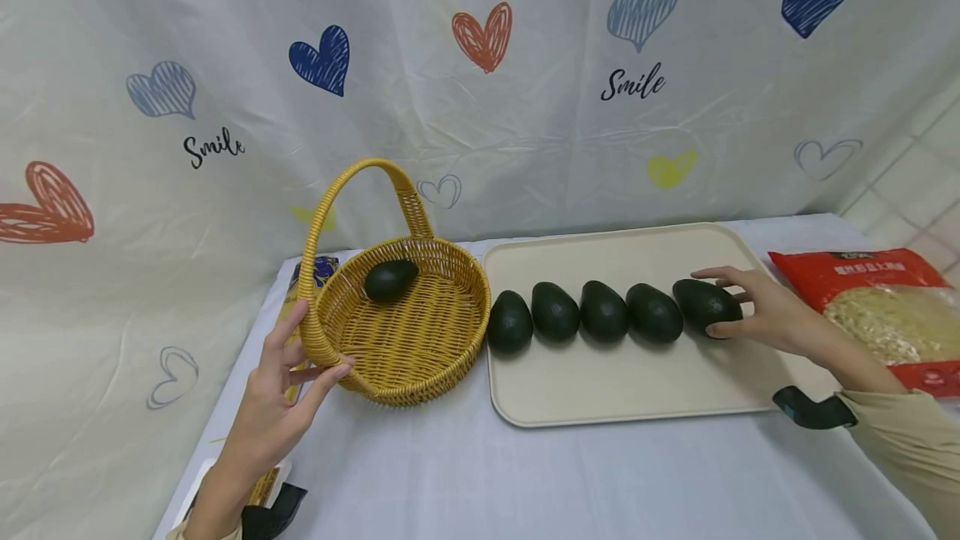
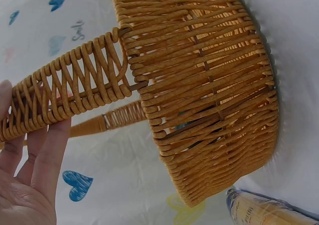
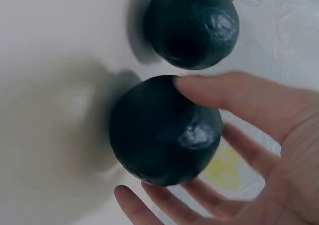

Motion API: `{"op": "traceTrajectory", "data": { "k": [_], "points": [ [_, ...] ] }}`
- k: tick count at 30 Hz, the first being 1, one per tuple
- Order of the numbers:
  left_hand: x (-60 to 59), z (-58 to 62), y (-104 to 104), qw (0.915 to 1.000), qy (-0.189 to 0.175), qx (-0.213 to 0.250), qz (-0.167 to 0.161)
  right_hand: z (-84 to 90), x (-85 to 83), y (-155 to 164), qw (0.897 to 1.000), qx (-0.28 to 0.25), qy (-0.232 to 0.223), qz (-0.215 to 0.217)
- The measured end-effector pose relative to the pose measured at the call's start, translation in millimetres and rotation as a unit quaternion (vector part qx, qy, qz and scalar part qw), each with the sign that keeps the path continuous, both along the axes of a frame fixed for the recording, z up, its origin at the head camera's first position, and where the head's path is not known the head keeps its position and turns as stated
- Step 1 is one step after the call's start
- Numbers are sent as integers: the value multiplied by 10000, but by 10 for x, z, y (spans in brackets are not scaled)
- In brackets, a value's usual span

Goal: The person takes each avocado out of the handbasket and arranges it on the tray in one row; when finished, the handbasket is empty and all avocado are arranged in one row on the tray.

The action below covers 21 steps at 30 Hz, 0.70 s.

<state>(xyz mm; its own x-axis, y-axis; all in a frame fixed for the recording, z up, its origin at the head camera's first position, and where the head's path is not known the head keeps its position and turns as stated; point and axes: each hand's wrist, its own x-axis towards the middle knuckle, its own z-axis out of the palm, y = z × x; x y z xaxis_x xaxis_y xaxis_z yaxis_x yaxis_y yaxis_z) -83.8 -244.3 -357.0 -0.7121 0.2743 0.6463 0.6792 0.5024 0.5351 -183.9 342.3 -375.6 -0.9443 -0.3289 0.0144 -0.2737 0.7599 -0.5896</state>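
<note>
At the far left of the head view, the left hand (image 1: 281, 390) meets the wicker basket (image 1: 405, 357) at its 9 o'clock side, where the handle (image 1: 330, 207) joins the rim. The thumb lies along the rim and the fingers rise behind the base of the handle, so its grip is loosely closed around that spot; the left wrist view shows the fingertips (image 2: 50, 145) pressed against the woven handle (image 2: 70, 100) from below. The basket stands on the pale surface (image 1: 525, 473), and a single dark avocado in the basket (image 1: 390, 279) rests against its far wall, toward 11 o'clock. A yellow packet (image 1: 288, 315) lies just behind the basket at its 9 o'clock edge, partly hidden.

Just beside the basket at 3 o'clock sits a cream tray (image 1: 637, 390). Five dark avocados lie on it in a row, touching or nearly touching. The right hand (image 1: 757, 315) is at the rightmost avocado (image 1: 705, 305): the fingers curve over its far side and the thumb comes in at the near side. In the right wrist view the fingers are spread around this avocado (image 3: 164, 130), cupping it, though whether they press on it I cannot tell; the neighbouring avocado (image 3: 192, 25) lies just beyond.

At 3 o'clock of the tray lies a red bag of pale flakes (image 1: 885, 315).
</note>
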Motion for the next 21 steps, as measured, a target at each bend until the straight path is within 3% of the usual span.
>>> {"op": "traceTrajectory", "data": {
  "k": [6, 21],
  "points": [
    [8, 21, 5, 9999, -16, -61, 81, -32, -13, -9, 9977, 150, 516, 415],
    [2, 28, 3, 10000, -40, -23, 39, -21, 14, -58, 9999, -89, -94, 10]
  ]
}}
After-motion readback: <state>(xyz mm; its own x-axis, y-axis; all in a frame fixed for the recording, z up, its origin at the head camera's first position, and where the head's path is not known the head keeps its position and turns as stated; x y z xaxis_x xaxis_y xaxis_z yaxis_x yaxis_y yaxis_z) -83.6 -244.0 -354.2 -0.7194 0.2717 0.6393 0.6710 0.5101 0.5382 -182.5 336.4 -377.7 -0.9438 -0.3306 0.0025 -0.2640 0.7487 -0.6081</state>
